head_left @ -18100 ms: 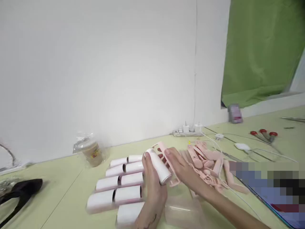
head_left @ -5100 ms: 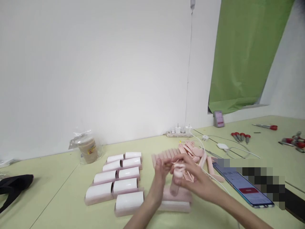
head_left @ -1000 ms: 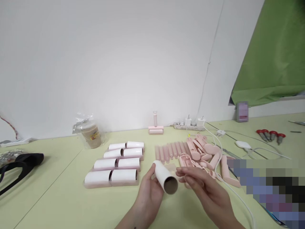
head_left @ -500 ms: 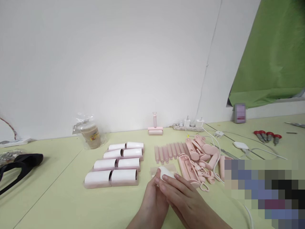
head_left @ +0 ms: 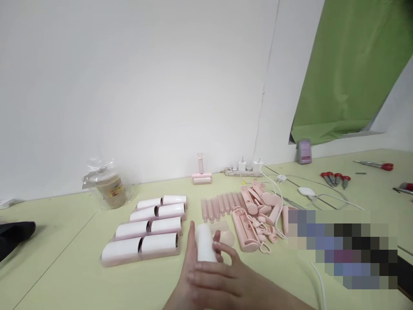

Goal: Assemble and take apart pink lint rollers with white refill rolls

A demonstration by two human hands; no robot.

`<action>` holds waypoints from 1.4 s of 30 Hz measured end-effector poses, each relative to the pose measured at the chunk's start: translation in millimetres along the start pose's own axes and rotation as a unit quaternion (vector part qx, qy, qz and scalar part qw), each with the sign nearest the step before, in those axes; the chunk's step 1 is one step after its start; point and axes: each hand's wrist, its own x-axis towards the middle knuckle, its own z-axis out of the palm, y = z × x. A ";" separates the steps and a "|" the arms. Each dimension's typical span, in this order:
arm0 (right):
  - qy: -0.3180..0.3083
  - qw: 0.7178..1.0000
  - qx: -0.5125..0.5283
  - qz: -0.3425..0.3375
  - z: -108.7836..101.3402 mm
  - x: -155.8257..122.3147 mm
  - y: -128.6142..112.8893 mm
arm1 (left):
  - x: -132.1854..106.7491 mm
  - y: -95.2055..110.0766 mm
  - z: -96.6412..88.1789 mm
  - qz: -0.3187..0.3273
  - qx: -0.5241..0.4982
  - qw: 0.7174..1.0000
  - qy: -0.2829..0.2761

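Note:
A white lint roller refill [head_left: 205,243] points away from me above the table. My left hand [head_left: 187,275] is wrapped round it, thumb along its left side and fingertips showing at its right. Across the near part of the refill lies my right hand [head_left: 226,280], fingers bent and pressed on it, with its index finger at the refill's right side. The refill's near end is hidden by the fingers. Just beyond, a clear curved cover [head_left: 226,234] rests on the table. Pink roller parts [head_left: 247,232] lie in a heap to the right, beside a row of translucent pink handles [head_left: 213,210].
Several white refills in clear pinkish covers [head_left: 159,243] stand in rows at left. An assembled lint roller [head_left: 201,177] stands by the wall. A bagged cup [head_left: 112,189], power strip [head_left: 241,172], white cables [head_left: 318,275] and red-handled tools [head_left: 337,177] are around. A blurred patch covers the lower right.
The refill has turned from slanted and mostly covered to pointing forward, more exposed. My left thumb now stands along its side, and my right hand has shifted nearer me. The view has swung right.

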 end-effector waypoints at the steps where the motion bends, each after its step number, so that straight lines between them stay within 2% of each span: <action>1: 0.026 0.999 0.020 0.043 -2.7 -1.0 5.7 | 0.9 1.6 -1.0 0.001 -0.024 1.000 0.002; 4: 0.079 0.965 0.030 0.249 -13.4 -4.3 39.9 | 1.3 13.2 -1.6 -0.034 -0.148 0.988 0.006; 5: 0.057 0.947 0.008 0.315 -16.2 -4.1 55.4 | 0.5 18.1 -1.2 -0.039 -0.179 0.983 0.004; 6: -0.012 0.931 -0.020 0.364 -17.4 -2.7 71.4 | -0.6 22.8 -0.8 -0.042 -0.198 0.979 0.000; 9: -0.097 0.913 -0.047 0.394 -5.2 9.2 113.9 | -4.1 31.8 0.0 -0.048 -0.221 0.974 -0.010; 12: -0.159 0.900 -0.066 0.400 27.2 30.0 138.2 | -4.8 33.7 -1.1 -0.052 -0.240 0.969 -0.016; 15: -0.189 0.884 -0.092 0.418 53.8 48.7 148.7 | -2.5 34.8 -3.9 -0.042 -0.243 0.969 -0.004; 17: -0.192 0.873 -0.108 0.435 56.4 51.4 151.0 | -1.3 36.9 -5.7 -0.031 -0.243 0.969 0.001; 20: -0.195 0.853 -0.124 0.468 39.8 34.7 145.6 | -2.0 39.7 -6.4 -0.034 -0.243 0.969 0.000; 24: -0.203 0.814 -0.123 0.531 12.1 -5.9 118.5 | -3.6 38.8 -3.8 -0.039 -0.224 0.974 -0.012; 27: -0.170 0.797 -0.098 0.571 6.6 -27.5 96.7 | -2.0 35.9 -3.1 -0.013 -0.185 0.982 -0.025; 31: -0.100 0.787 0.006 0.609 1.1 -42.3 90.2 | 1.3 33.0 -4.9 -0.049 -0.187 0.980 -0.045; 36: 0.012 0.791 0.196 0.580 -25.9 -51.1 92.5 | 5.2 27.4 -1.8 -0.039 -0.184 0.982 0.008; 38: 0.070 0.781 0.275 0.556 -30.9 -49.6 88.2 | 9.3 22.9 3.3 -0.004 -0.157 0.987 0.040; 39: 0.110 0.762 0.337 0.542 -30.7 -47.5 84.9 | 12.2 20.1 6.6 0.021 -0.138 0.988 0.063; 40: 0.151 0.730 0.409 0.527 -28.9 -44.4 80.8 | 15.7 17.1 10.3 0.047 -0.119 0.988 0.084; 42: 0.223 0.639 0.539 0.501 -22.1 -36.0 70.7 | 23.7 10.8 18.2 0.094 -0.084 0.985 0.115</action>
